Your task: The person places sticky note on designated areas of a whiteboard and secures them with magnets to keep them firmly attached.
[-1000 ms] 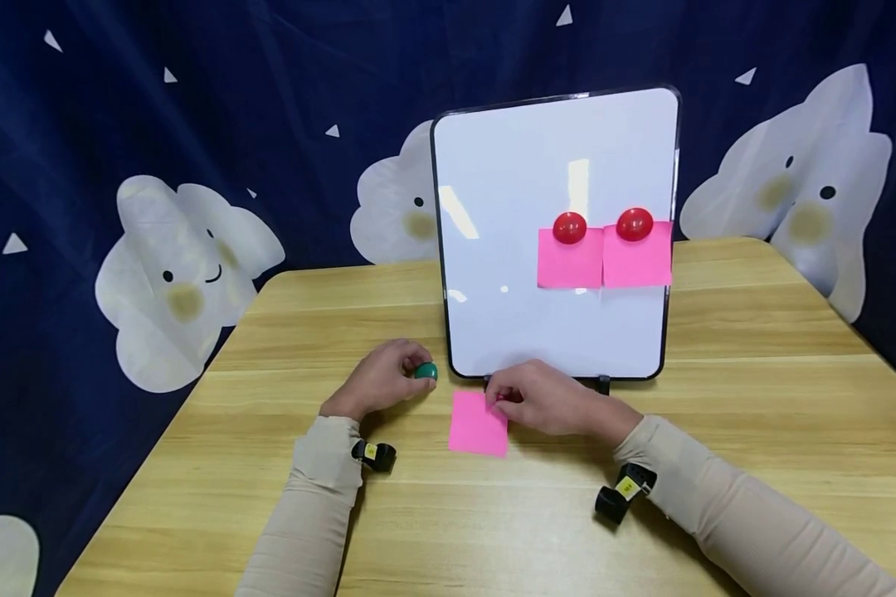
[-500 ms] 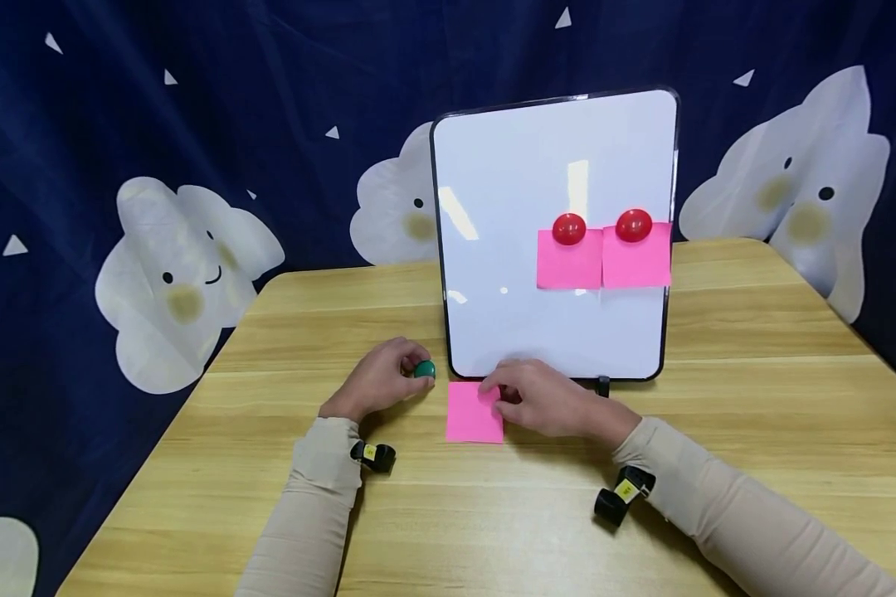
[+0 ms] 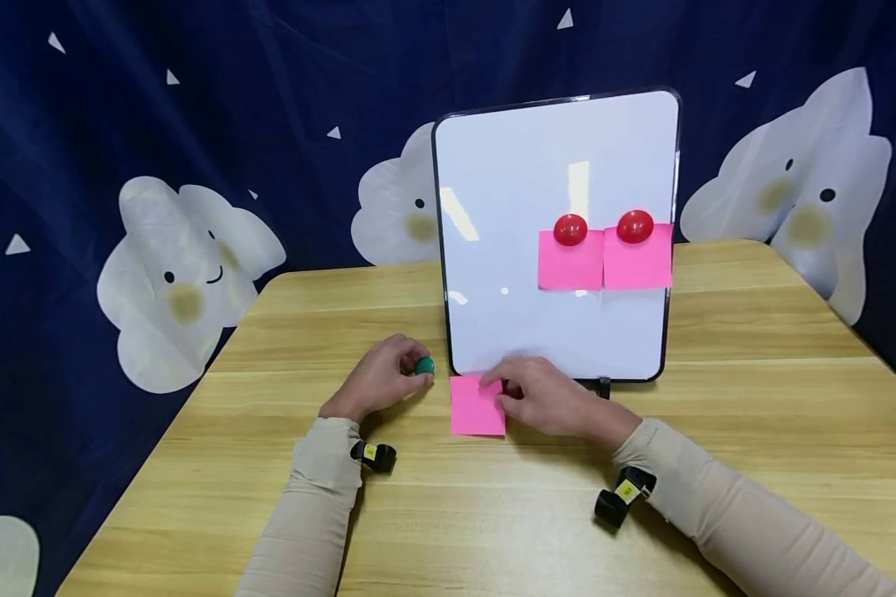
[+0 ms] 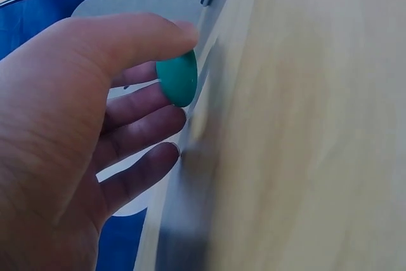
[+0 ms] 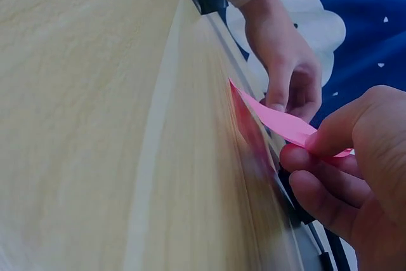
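Note:
My left hand (image 3: pixel 381 377) pinches a round green magnet (image 4: pixel 178 79) between thumb and fingers, just left of the whiteboard's lower left corner. With thumb and fingertips my right hand (image 3: pixel 541 396) pinches a pink sticky note (image 3: pixel 478 408) by its upper right part. In the right wrist view the note (image 5: pixel 279 120) is lifted off the wood and tilted, its free corner pointing toward the left hand. The whiteboard (image 3: pixel 523 332) stands upright behind both hands. On its right half, two red magnets (image 3: pixel 571 230) sit at the top edges of two pink notes (image 3: pixel 638 267) placed side by side.
A wooden table (image 3: pixel 448 531) lies under both hands. Black stand feet (image 3: pixel 603 387) show at the whiteboard's bottom edge. Behind the table hangs a dark blue curtain (image 3: pixel 269 83) with white clouds. Each wrist wears a small black camera (image 3: pixel 374 455).
The pink note in my right hand has risen slightly toward the whiteboard's bottom edge and straightened. My left hand, holding the green magnet, has moved up only a little.

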### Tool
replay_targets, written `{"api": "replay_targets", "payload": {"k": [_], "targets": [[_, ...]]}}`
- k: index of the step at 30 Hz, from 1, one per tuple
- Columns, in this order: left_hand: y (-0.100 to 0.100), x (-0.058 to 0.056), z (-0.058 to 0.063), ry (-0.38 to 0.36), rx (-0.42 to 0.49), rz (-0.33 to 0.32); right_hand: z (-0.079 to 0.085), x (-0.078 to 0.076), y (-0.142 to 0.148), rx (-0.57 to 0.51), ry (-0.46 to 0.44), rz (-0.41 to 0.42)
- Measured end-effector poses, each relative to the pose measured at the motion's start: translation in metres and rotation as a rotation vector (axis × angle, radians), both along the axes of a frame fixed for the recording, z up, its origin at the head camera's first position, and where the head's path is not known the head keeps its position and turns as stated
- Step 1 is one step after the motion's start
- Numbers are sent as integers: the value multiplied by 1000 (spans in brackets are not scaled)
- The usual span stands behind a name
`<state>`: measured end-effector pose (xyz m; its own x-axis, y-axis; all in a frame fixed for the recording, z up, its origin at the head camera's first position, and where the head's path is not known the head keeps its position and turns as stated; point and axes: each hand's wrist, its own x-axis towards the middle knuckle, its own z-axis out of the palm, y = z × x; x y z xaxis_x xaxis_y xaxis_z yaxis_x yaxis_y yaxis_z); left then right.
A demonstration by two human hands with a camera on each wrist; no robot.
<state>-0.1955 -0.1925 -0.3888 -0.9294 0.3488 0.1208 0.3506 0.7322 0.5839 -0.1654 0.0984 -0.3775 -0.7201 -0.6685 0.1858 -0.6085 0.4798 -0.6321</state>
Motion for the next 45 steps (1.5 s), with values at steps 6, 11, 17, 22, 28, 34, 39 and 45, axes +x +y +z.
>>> {"api": "replay_targets", "payload": {"k": [6,11,17,22,28,34,39,45], "targets": [[0,0,-1,16,5,8,1,1,0,-10,-34,-13],[0,1,-4,2,22,4,-2,2,0,-9,-37,-2],[0,1,-5,27,30,6,-6,3,1,-13,15,-3],[1,0,-4,57,40,15,-6,2,1,-30,14,-18],[2,0,-1,114,68,21,-4,2,1,-51,1,-40],[3,0,0,191,95,24,-1,3,1,-73,7,-59],[2,0,0,242,120,23,0,2,1,-101,29,-71],[2,-1,1,278,148,7,2,-1,3,-134,85,-79]]}}
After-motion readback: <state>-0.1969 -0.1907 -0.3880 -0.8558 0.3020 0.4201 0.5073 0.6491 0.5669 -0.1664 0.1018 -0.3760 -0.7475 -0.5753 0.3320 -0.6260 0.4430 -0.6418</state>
